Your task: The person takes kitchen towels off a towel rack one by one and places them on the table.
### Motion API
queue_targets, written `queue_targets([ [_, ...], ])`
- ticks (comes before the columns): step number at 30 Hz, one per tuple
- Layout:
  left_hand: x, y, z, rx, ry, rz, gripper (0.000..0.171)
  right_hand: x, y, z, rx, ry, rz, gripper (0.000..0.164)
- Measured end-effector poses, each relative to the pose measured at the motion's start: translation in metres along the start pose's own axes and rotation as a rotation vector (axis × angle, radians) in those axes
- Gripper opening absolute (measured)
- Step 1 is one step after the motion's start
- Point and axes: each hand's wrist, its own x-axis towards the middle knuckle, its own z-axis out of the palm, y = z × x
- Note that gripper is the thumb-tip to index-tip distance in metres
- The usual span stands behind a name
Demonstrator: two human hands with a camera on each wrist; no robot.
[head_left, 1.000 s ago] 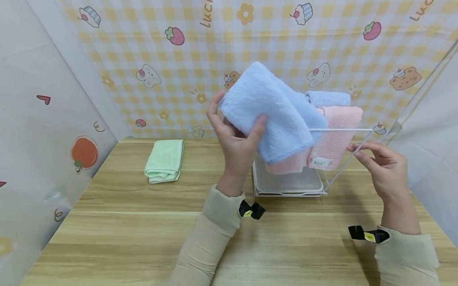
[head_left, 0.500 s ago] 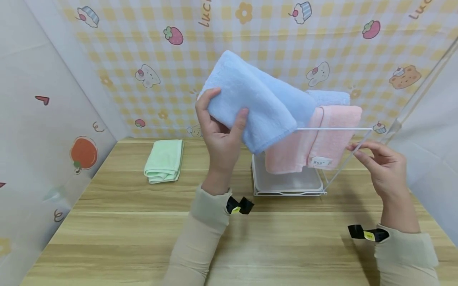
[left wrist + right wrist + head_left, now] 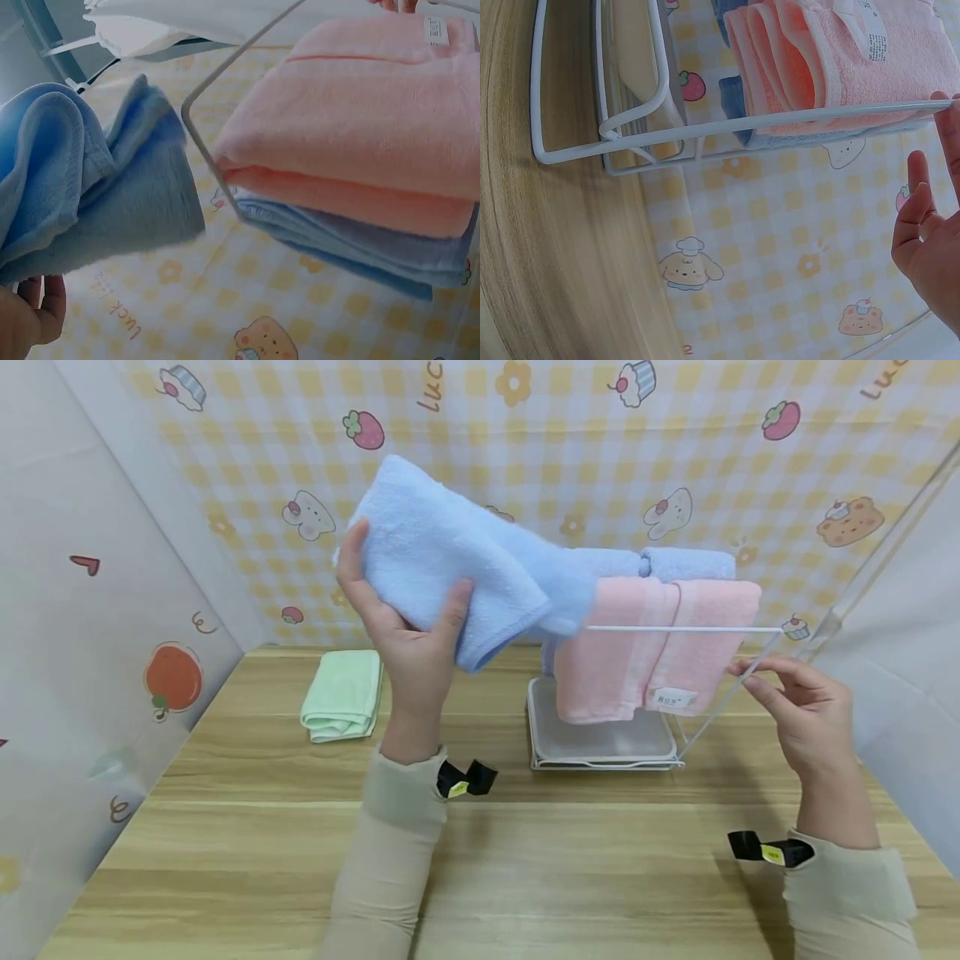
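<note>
My left hand (image 3: 416, 660) holds a folded light-blue towel (image 3: 450, 552) in the air, thumb on its near face and fingers round its far side. In the left wrist view this blue towel (image 3: 142, 202) is apart from the end bar (image 3: 201, 139) of the white wire towel rack. Two folded pink towels (image 3: 701, 639), one bearing a white label, hang on the rack's front rail (image 3: 675, 629). Behind them hang blue towels (image 3: 690, 564). At the rack's right side, my right hand (image 3: 813, 718) pinches the slanting bar (image 3: 716, 718) between thumb and forefinger.
A folded light-green towel (image 3: 343, 693) lies on the wooden table (image 3: 262, 852), left of the rack. Under the hanging towels sits the rack's shallow white tray (image 3: 600, 743). A yellow checked cloth with cartoon prints (image 3: 480, 452) covers the back wall.
My left hand has moved left and slightly up with the blue towel, away from the rack, uncovering more of the pink and rear blue towels. My right hand stays at the bar.
</note>
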Motion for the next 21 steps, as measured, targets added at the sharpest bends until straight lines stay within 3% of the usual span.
queue_targets([
  [5,0.007,-0.002,-0.019,0.010,-0.001,-0.047,0.096,0.001,-0.001,-0.001,0.002,-0.002,-0.005,0.025],
  [8,0.007,-0.007,-0.032,0.030,-0.067,-0.094,0.102,0.001,-0.001,-0.001,0.000,0.001,-0.002,0.024],
  [14,0.003,-0.016,-0.060,0.163,-0.178,-0.202,0.109,0.000,-0.001,-0.002,0.003,-0.001,0.003,0.025],
  [17,0.003,-0.021,-0.074,0.213,-0.223,-0.231,0.106,0.000,0.000,-0.001,-0.003,-0.002,0.002,0.026],
  [21,0.002,-0.027,-0.092,0.270,-0.316,-0.318,0.094,0.000,0.000,0.000,-0.019,0.004,0.002,0.027],
])
